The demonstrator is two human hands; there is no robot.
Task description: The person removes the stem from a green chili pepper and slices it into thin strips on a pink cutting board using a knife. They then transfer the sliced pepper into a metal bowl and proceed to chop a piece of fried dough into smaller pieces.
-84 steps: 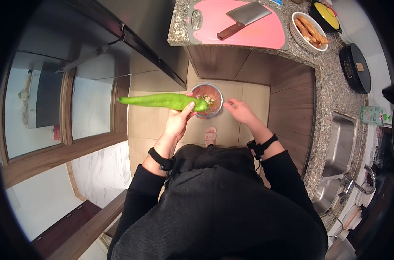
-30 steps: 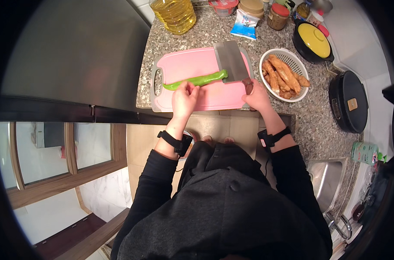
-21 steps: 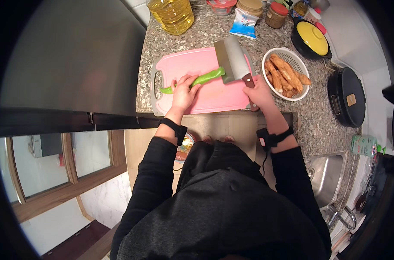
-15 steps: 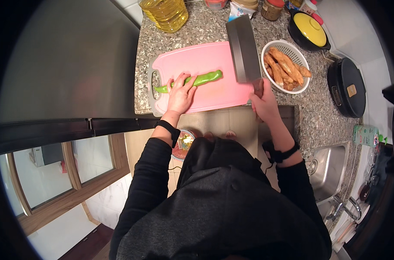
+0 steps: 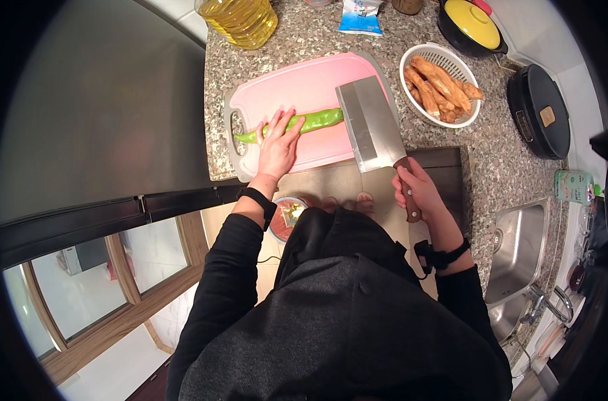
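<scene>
A long green chili pepper (image 5: 321,120) lies across a pink cutting board (image 5: 304,77) with a grey rim. My left hand (image 5: 276,148) holds it down, fingers spread over its middle and its thin end poking out to the left. My right hand (image 5: 419,192) is closed around the brown wooden handle of a cleaver (image 5: 377,123). The broad side of the blade faces up, over the right part of the board. Its cutting edge is by the pepper's thick right end; whether they touch I cannot tell.
Right of the board stands a white basket (image 5: 432,52) of brown, stick-shaped food. Beyond are a black pot with a yellow lid (image 5: 473,21), a round black appliance (image 5: 538,110) and a sink (image 5: 517,250). An oil jug (image 5: 240,23) and a blue-white packet (image 5: 361,19) sit at the back.
The cleaver has come down and toward me, turning its blade from steeply tilted to flat-side up beside the pepper's end. My left hand stays on the pepper.
</scene>
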